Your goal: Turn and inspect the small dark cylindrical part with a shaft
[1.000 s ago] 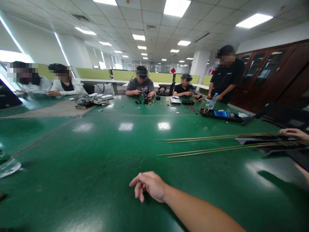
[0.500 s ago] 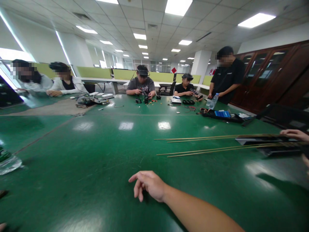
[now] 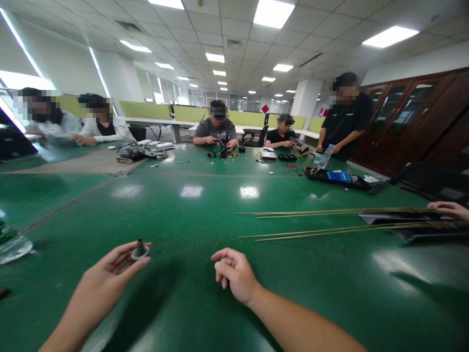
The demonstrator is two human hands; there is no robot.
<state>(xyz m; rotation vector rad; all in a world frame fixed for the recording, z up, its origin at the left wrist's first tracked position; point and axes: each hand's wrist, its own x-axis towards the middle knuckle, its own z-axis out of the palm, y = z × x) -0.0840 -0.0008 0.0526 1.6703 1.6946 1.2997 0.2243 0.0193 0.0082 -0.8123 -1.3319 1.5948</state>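
My left hand (image 3: 104,281) is raised over the green table (image 3: 176,220), thumb and fingers closed on a small grey cone-shaped piece (image 3: 140,251). That piece has a round flange at its base and a short dark stem pointing up. Across from it, my right hand (image 3: 237,275) hovers above the table, palm turned toward the left. Its index finger reaches out and the other fingers bend loosely, with nothing held. A gap separates the two hands.
Several thin brass-coloured rods (image 3: 293,238) lie to the right, their far ends over black metal channels (image 3: 414,234). Another person's hand (image 3: 449,209) is there. A clear plastic bottle (image 3: 14,244) is at left. People sit and stand across the table beside a tool bag (image 3: 340,178).
My left hand has come in from the lower left with the small cone-shaped piece. My right hand has shifted slightly right and up.
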